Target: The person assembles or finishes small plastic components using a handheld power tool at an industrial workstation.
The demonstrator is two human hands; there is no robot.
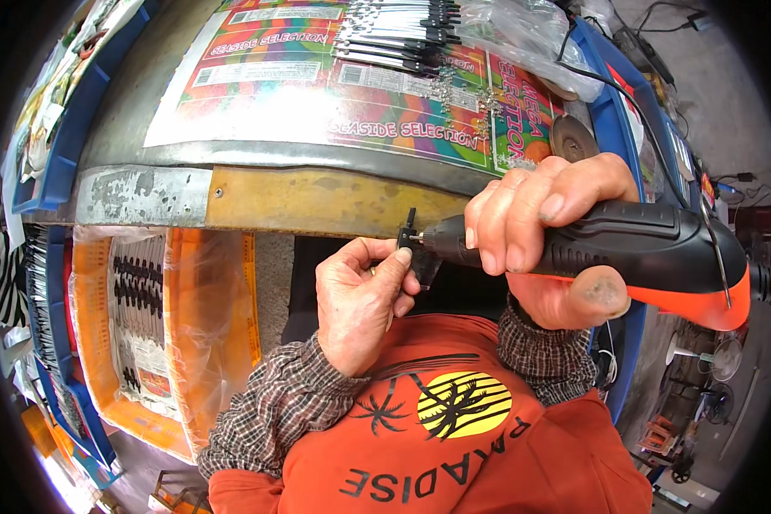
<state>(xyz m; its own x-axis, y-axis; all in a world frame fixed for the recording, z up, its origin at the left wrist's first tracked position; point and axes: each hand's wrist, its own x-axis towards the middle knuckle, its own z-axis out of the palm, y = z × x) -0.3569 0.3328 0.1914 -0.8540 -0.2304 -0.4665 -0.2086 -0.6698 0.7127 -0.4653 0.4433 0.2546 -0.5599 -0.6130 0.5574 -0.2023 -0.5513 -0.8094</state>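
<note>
My left hand (360, 300) is closed, pinching a small black part (409, 236) between thumb and fingers just off the table's front edge. A dark flat piece (426, 270) hangs below it by the fingertips; whether the two are joined I cannot tell. Wrapped around a black and orange electric screwdriver (634, 236), my right hand (544, 223) holds it almost level. The screwdriver's tip points left and meets the black part. On the table, small silvery screws (467, 98) lie scattered near a bundle of thin white and black pieces (394, 34).
Colourful printed sheets (257, 94) cover the tabletop. A round metal dish (574, 137) stands at the right, by clear plastic bags (531, 38) and a blue bin (612, 111). An orange crate (180, 334) with more dark-ended pieces stands below at the left. Another blue bin (77, 128) is far left.
</note>
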